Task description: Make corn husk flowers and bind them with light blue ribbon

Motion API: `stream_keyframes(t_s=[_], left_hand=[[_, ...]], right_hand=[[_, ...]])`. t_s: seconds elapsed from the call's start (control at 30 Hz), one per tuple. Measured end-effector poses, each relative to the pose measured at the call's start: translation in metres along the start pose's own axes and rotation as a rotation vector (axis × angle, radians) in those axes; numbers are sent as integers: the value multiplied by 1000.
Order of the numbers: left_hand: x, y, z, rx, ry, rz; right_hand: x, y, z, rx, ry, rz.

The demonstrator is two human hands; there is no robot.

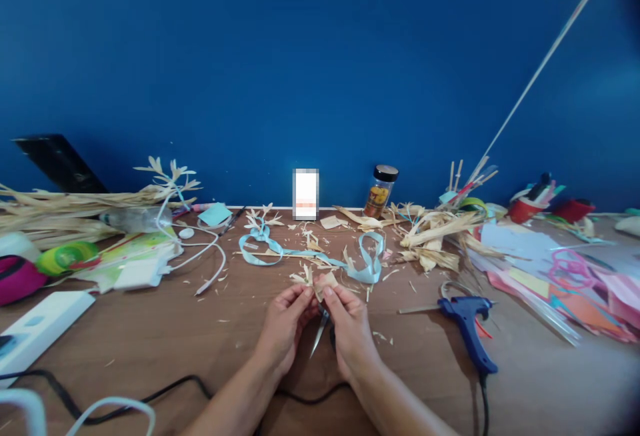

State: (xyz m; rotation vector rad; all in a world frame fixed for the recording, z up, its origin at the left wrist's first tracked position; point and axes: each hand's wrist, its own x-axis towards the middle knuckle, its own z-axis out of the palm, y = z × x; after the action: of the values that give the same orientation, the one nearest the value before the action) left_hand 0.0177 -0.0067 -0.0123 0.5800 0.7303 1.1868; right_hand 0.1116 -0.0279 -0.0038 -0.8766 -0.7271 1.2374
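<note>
Near the table's front middle, my left hand (286, 324) is closed, thumb and fingertips pinching a small pale husk flower (305, 275) with thin spread strips. My right hand (351, 331) pinches a folded piece of dry husk (326, 282) right against it, so the two hands nearly meet. Between the hands, a scissors blade (319, 335) points down toward me; its dark handle is partly behind my right hand, and I cannot tell whether the scissors lie on the table or are tucked in my fingers. Beyond lies a curled light-blue ribbon (369, 268), with another husk flower (261, 217) behind it.
A blue glue gun (469, 333) lies at right, its black cord running forward. Husk bundles (435, 233), a jar (380, 193) and a pixelated upright screen (305, 194) stand farther back. On the left are a white power strip (47, 329), charger (140, 271) and cables. Husk scraps litter the brown table.
</note>
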Motion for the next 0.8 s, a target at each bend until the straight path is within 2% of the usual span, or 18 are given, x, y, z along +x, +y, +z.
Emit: stream_keyframes(t_s=[0.17,0.33,0.6,0.8], left_hand=[[-2,0,1,55,41,19],[-3,-1,1,115,84,60],[1,-3,-1,105,171,100],[0,-1,-1,44,181,101]], right_hand=[[0,2,-2,-28,41,1],[-3,-1,1,-121,11,-29],[-10,-7,6,-528,-42,-210],[-16,1,4,-771,-162,-361]])
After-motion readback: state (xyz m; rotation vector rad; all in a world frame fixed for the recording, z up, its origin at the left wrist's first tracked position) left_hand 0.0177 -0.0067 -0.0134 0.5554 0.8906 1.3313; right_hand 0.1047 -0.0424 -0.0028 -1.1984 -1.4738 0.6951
